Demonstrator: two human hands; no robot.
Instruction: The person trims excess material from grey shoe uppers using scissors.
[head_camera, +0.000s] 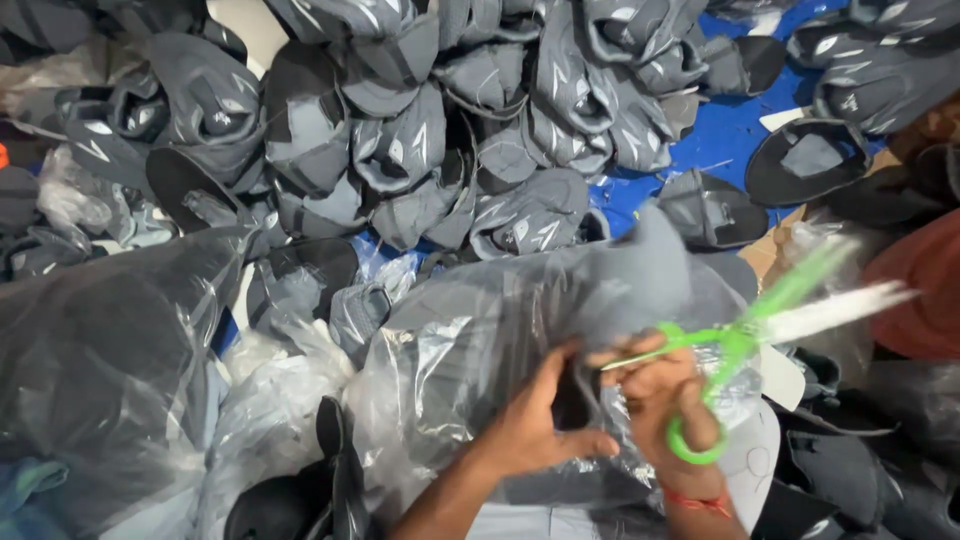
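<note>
Holding open scissors this close to a stretchy clear plastic bag looks like the risky bit to me. The green-handled scissors are blurred, so they're moving, and the blades are spread wide just right of the bag's top. If a blade catches the film at a bad angle, it could slice into the grey shoe upper bulging out of the bag, or slip toward the other hand, which sits right next to the handles.

Right hand: fingers are curled through the green loops, gripping the scissors firmly, with a red thread bracelet at the wrist. Left hand: fingers are bent and pinched onto the bag's film, plus something dark in there, just left of the scissors' handles. I can't tell exactly what that dark bit is.

The bag itself sits in front of a big heap of grey shoe uppers, with more bagged bundles off to its left and a blue sheet showing behind it to the right.
</note>
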